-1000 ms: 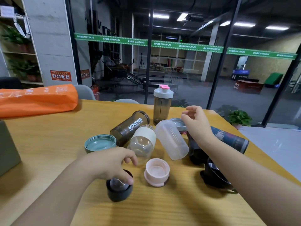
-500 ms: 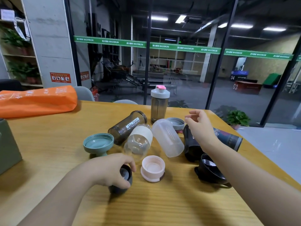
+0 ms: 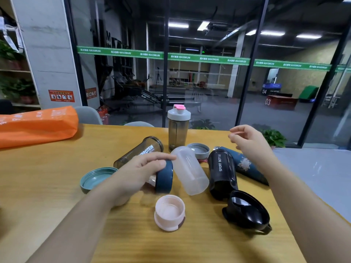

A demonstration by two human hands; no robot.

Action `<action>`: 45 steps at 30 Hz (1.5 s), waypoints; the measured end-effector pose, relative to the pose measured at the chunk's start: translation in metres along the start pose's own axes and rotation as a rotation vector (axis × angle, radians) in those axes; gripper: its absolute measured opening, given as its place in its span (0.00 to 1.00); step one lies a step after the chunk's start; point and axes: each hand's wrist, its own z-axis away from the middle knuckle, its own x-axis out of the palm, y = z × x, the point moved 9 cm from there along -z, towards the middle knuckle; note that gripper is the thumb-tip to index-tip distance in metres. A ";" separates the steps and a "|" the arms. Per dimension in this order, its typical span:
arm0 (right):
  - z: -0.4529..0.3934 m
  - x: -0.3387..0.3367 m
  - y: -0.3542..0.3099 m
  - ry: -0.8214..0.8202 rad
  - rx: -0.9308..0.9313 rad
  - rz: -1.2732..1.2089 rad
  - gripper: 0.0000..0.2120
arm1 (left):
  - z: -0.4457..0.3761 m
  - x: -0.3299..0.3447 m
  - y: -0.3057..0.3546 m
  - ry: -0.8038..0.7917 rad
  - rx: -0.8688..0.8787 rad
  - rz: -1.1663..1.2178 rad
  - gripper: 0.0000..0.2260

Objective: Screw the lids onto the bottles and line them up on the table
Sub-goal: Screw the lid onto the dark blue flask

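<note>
Head view. Centre frame: the left hand (image 3: pixel 135 174) grips a dark blue round screw lid (image 3: pixel 164 176) on edge, fingers curled over its rim. Upper right: the right hand (image 3: pixel 250 141) hovers with fingers loosely spread, holding nothing. On the wooden table (image 3: pixel 47 168) one smoky bottle with white-and-pink cap (image 3: pixel 178 128) stands finished at the far edge. Others lie uncapped: a frosted clear plastic bottle (image 3: pixel 190 171), a black bottle marked SPORT BOTTLE (image 3: pixel 222 171) and a dark blue patterned bottle (image 3: pixel 245 166).

Step judged: matching lid to bottle. Next move calls for the right hand to take the blue patterned bottle, its likely match, and steady its mouth.
</note>
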 end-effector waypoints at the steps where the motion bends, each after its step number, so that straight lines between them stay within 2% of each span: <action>1: -0.005 -0.002 0.005 -0.022 0.015 0.042 0.06 | -0.005 0.002 0.002 0.022 -0.005 0.038 0.09; 6: -0.021 -0.009 0.024 -0.026 0.002 0.182 0.07 | -0.041 0.005 0.007 0.220 -0.091 0.322 0.11; 8: -0.026 -0.015 0.031 0.016 -0.003 0.203 0.07 | -0.056 0.005 0.001 0.300 -0.189 0.527 0.09; 11: -0.036 -0.025 0.046 0.058 0.008 0.251 0.10 | -0.073 0.013 -0.004 0.342 -0.292 0.896 0.15; 13: -0.044 -0.026 0.058 0.011 0.035 0.357 0.15 | -0.083 0.019 -0.001 0.347 -0.295 1.090 0.17; 16: -0.053 -0.015 0.078 -0.166 0.123 0.495 0.24 | -0.098 0.022 -0.002 0.384 -0.286 1.211 0.18; 20: -0.062 0.007 0.100 -0.356 0.217 0.571 0.31 | -0.116 0.020 -0.008 0.438 -0.272 1.275 0.19; 29: -0.062 0.018 0.138 -0.493 0.410 0.723 0.42 | -0.129 0.003 -0.024 0.466 -0.205 1.207 0.19; 31: -0.061 0.015 0.145 -0.492 0.428 0.746 0.43 | -0.129 0.002 -0.024 0.454 -0.189 1.192 0.19; 36: -0.059 0.011 0.146 -0.454 0.371 0.695 0.35 | -0.125 0.008 -0.013 0.418 -0.161 1.151 0.16; 45: -0.069 -0.014 0.125 -0.202 0.217 0.704 0.39 | -0.123 0.016 -0.007 0.336 -0.182 1.078 0.15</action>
